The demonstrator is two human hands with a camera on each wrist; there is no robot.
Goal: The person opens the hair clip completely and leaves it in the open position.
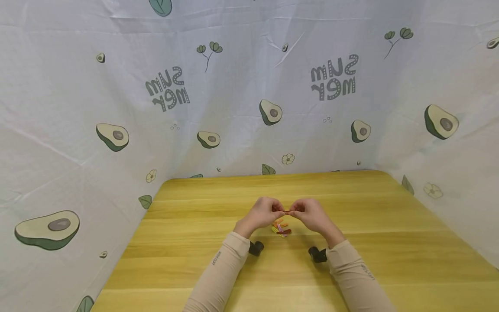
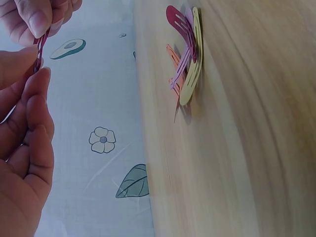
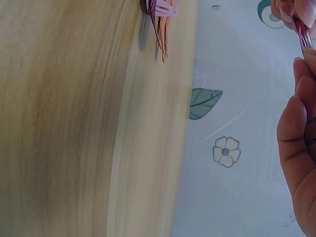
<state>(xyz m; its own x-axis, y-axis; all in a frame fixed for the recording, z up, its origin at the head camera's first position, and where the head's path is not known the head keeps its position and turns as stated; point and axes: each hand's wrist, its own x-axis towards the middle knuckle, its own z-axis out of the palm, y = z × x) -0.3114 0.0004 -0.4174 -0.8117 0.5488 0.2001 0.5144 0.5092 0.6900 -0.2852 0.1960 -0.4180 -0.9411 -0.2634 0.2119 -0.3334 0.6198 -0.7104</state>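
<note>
A thin dark red metal hair clip is held above the middle of the yellow wooden tabletop, at the centre of the head view. One end of it is pinched by the left hand and the other end by the right hand, so the clip lies level between the two hands. The fingers of the left hand are curled, and the clip is gripped between the thumb and the first finger; this is seen in the upper left corner of the left wrist view, where the same clip is also touched from above by the fingers of the other hand. In the right wrist view the clip is seen in the upper right corner, pinched by the curled fingers of the right hand.

Just below the hands in the head view, a small pile of coloured snap hair clips is lying on the tabletop. In the left wrist view a yellow one, an orange one, a pink one and a dark red one can be told in this pile, lying partly over each other. The held clip is not touching the pile.

Both forearms are covered by beige sleeves. The tabletop is surrounded by a white cloth printed with avocados, flowers and leaves.
</note>
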